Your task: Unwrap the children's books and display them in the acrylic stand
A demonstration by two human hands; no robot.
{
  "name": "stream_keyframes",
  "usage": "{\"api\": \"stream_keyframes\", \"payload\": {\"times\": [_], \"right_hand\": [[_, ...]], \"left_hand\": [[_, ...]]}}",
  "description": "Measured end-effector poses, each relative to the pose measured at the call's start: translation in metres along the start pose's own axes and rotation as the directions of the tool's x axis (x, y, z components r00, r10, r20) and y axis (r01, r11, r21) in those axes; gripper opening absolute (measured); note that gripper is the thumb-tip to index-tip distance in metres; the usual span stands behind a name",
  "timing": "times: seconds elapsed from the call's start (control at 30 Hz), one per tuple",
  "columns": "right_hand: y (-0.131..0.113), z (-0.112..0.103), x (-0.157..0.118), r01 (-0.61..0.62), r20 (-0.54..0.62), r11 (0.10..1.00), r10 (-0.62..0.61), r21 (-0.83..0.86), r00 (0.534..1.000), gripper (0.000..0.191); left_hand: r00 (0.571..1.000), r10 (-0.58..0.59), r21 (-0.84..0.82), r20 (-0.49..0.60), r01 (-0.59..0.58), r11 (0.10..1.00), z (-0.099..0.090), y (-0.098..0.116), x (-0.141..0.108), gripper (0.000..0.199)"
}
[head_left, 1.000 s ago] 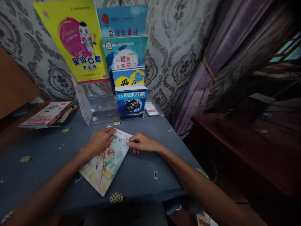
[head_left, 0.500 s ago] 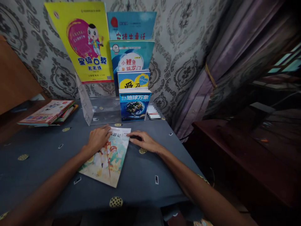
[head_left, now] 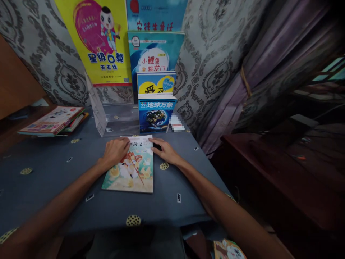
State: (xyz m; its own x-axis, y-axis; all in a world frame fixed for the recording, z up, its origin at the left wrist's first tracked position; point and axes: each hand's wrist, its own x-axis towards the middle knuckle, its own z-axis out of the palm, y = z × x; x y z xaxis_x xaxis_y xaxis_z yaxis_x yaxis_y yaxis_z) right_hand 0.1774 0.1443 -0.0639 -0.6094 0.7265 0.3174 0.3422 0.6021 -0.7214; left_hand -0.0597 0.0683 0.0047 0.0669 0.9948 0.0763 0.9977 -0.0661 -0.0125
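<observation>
A thin storybook (head_left: 134,171) with a green illustrated cover and dark title characters lies face up on the cloth. Its upper left edge is under the fingers of my left hand (head_left: 116,150), which are bent and closed on it, covering part of the cover. At the upper right corner, my right hand (head_left: 165,151) grips the book's edge with its fingertips, thumb and forefinger slightly apart. Just beyond the book stands a clear plastic book rack (head_left: 100,117); a blue book with a globe (head_left: 155,117) fills its front right step.
Behind it rise a yellow-and-blue book (head_left: 142,84), teal books (head_left: 155,41) and a tall yellow workbook (head_left: 70,43). A stack of books (head_left: 52,122) lies at left. A small pale item, blurred out, sits right of the rack. A purple curtain (head_left: 229,93) hangs right; another colourful book (head_left: 228,250) shows below the table edge.
The storybook has turned, its lower end swinging right, so it lies straighter to the rack. Both hands stay at its upper part. The view has tilted down a little.
</observation>
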Motion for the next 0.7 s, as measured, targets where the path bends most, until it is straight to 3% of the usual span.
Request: {"api": "stream_keyframes", "payload": {"times": [0.13, 0.3, 0.43, 0.5, 0.53, 0.6, 0.7], "right_hand": [[0.001, 0.0, 0.003, 0.005, 0.017, 0.999, -0.004, -0.054, 1.0, 0.046], [-0.003, 0.0, 0.0, -0.016, 0.017, 0.979, 0.02, -0.202, 1.0, 0.044], [-0.038, 0.013, -0.012, 0.005, -0.01, 0.954, -0.008, -0.301, 1.0, 0.037], [-0.07, 0.031, -0.02, 0.156, 0.063, 0.951, -0.145, -0.268, 0.987, 0.034], [-0.088, 0.042, -0.024, 0.257, 0.119, 0.936, -0.234, -0.241, 0.965, 0.033], [-0.121, 0.065, -0.032, 0.449, 0.287, 0.872, -0.387, -0.194, 0.876, 0.033], [-0.149, 0.092, -0.039, 0.592, 0.426, 0.776, -0.47, -0.217, 0.773, 0.041]], "left_hand": [[0.997, 0.077, -0.009, 0.017, -0.077, 0.997, 0.002, -0.003, -0.007, 0.039], [0.982, 0.187, -0.084, -0.035, -0.19, 0.978, 0.023, -0.016, -0.014, 0.046], [0.968, 0.215, -0.2, -0.13, -0.238, 0.95, 0.039, -0.027, -0.012, 0.047], [0.965, 0.21, -0.236, -0.157, -0.243, 0.941, 0.044, -0.029, -0.01, 0.047], [0.965, 0.204, -0.246, -0.163, -0.24, 0.939, 0.045, -0.03, -0.01, 0.046], [0.967, 0.192, -0.252, -0.17, -0.231, 0.94, 0.046, -0.03, -0.009, 0.045], [0.964, 0.19, -0.257, -0.187, -0.235, 0.937, 0.047, -0.03, -0.011, 0.045]]}}
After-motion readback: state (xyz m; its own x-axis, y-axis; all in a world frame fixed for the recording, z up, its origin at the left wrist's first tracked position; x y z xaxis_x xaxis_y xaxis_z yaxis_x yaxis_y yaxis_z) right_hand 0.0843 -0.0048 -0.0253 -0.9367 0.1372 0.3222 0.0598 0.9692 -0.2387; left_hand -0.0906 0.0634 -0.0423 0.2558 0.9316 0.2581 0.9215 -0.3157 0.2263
